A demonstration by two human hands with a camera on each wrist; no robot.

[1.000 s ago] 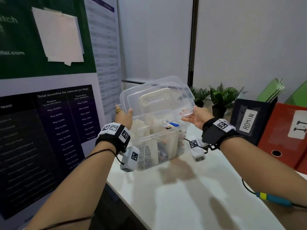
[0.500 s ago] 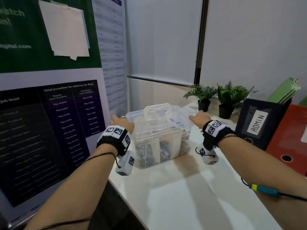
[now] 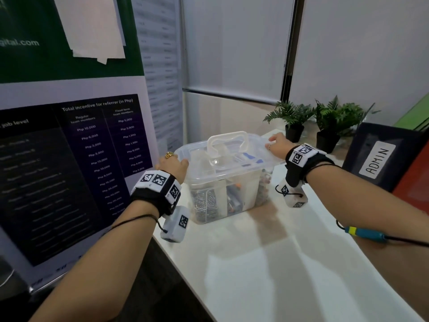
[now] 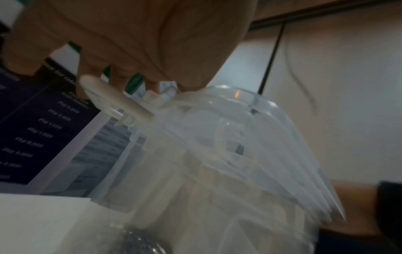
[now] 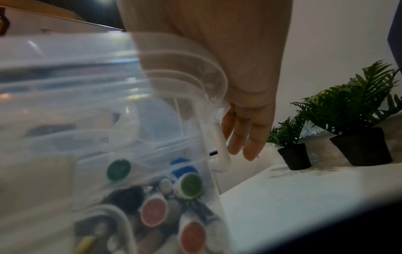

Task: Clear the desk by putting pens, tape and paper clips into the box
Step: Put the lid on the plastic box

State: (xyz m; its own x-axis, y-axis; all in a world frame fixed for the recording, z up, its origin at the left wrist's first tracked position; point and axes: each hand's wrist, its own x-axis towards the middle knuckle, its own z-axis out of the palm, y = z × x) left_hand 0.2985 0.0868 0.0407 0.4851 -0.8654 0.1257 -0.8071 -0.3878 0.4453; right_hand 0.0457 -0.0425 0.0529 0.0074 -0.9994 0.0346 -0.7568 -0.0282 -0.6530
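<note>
From your head view, the clear plastic box stands on the white desk near its far left corner, lid on and white handle upright. Your left hand rests on the lid's left end, fingers bent over the edge; your right hand lies on the right end with fingers stretched out flat. Through the wall you can see silver paper clips in the left compartment and pens in the middle one. The poster to your left reads "Total incentive for referrer (in Php)" with rows such as "Php 10,000" and "Php 6,000"; above it, "gital.com". A dark binder on the right is labelled "ADMIN". Two small potted plants stand behind the box.

From your left wrist, the left hand's fingers curl down onto the lid's side latch; the picture is blurred, and the poster's "Php" figures show at the left.

From your right wrist, the right hand's fingers hang straight and loose past the lid's edge, gripping nothing. Markers with green, red and blue caps lie inside the box.
</note>
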